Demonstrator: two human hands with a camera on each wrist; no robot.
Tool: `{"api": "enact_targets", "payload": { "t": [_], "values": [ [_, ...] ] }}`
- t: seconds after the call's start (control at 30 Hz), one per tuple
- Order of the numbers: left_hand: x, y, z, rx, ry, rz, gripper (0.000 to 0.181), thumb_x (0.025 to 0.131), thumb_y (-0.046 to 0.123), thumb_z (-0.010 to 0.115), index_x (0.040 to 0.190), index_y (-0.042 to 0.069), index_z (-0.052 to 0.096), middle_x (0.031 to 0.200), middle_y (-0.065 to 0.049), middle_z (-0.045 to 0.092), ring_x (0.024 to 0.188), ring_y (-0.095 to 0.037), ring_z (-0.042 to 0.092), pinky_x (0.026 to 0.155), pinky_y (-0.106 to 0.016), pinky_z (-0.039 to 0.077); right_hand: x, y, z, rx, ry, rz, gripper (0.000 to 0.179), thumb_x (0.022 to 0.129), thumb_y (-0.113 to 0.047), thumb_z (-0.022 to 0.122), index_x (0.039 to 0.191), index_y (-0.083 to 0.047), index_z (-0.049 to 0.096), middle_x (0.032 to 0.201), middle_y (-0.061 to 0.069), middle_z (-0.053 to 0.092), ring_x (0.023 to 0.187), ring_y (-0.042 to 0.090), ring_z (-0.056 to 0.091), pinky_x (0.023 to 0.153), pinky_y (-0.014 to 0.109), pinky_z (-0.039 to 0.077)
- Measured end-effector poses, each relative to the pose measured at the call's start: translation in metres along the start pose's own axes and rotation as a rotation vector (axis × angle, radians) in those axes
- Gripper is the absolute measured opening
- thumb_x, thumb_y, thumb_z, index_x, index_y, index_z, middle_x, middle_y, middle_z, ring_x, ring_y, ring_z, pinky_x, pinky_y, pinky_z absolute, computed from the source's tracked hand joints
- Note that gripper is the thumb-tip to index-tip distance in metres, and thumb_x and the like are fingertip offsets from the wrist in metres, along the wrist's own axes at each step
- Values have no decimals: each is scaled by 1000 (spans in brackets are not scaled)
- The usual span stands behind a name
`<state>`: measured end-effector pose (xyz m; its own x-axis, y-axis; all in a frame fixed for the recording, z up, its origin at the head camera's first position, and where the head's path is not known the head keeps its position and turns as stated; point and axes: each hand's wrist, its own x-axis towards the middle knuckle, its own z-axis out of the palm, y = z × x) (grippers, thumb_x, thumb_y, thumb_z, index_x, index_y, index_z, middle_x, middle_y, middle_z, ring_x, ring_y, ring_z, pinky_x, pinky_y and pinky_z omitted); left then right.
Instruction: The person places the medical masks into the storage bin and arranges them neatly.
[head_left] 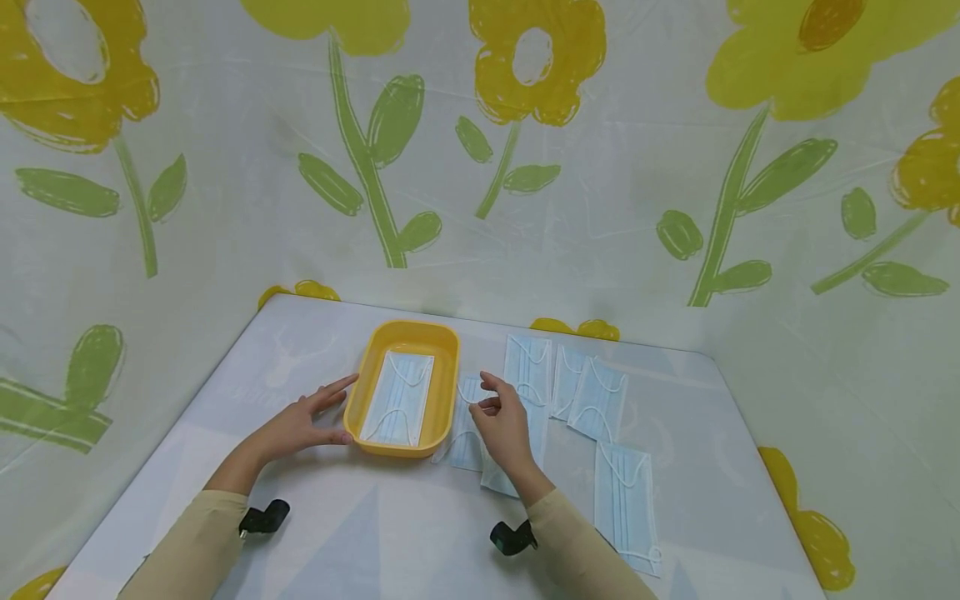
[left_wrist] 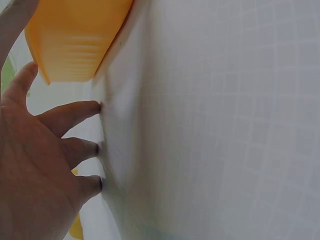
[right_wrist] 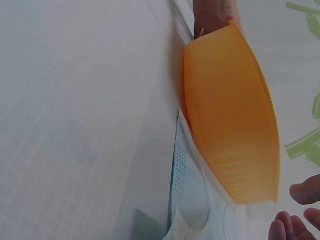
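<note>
A yellow plastic tray (head_left: pixel 405 451) sits on the table with a light blue face mask (head_left: pixel 397 396) lying flat inside it. Thumb and fingertips of my left hand (head_left: pixel 300 425) are at the tray's left rim, its fingers spread wide in the left wrist view. To the right of the tray, my right hand (head_left: pixel 504 429) hovers over several overlapping masks (head_left: pixel 465 450), loosely bent and holding nothing. The right wrist view shows its fingertips (right_wrist: pixel 282 227) apart from the thumb, beside the tray's end. Part of the masks below is hidden by this hand.
More blue masks with white ear loops lie to the right: an upright one (head_left: pixel 528 350) at the back, a tilted one (head_left: pixel 596 400), and another (head_left: pixel 626 500) nearer the front. A flower-printed cloth (head_left: pixel 585 250) surrounds the table (head_left: pixel 322 533).
</note>
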<state>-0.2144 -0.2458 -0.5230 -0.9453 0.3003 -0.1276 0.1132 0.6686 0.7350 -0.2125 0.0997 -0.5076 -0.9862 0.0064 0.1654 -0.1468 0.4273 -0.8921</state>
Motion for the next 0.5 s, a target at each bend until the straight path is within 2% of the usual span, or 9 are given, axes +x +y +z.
{"api": "enact_targets", "payload": {
  "t": [0.23, 0.5],
  "values": [
    [0, 0, 0, 1, 0, -6, 103, 78, 49, 86, 161, 31, 29, 154, -24, 43, 150, -55, 10, 116, -76, 0, -2, 10, -6, 11, 14, -6, 52, 92, -2, 71, 142, -9, 56, 129, 18, 61, 96, 21, 65, 83, 28, 58],
    [0, 0, 0, 9, -3, -8, 103, 78, 49, 86, 162, 32, 28, 154, -23, 43, 150, -55, 10, 116, -76, 1, -5, 18, -13, -14, 42, 16, 52, 91, -2, 72, 140, -10, 58, 127, 15, 62, 95, 20, 65, 83, 27, 59]
  ]
}}
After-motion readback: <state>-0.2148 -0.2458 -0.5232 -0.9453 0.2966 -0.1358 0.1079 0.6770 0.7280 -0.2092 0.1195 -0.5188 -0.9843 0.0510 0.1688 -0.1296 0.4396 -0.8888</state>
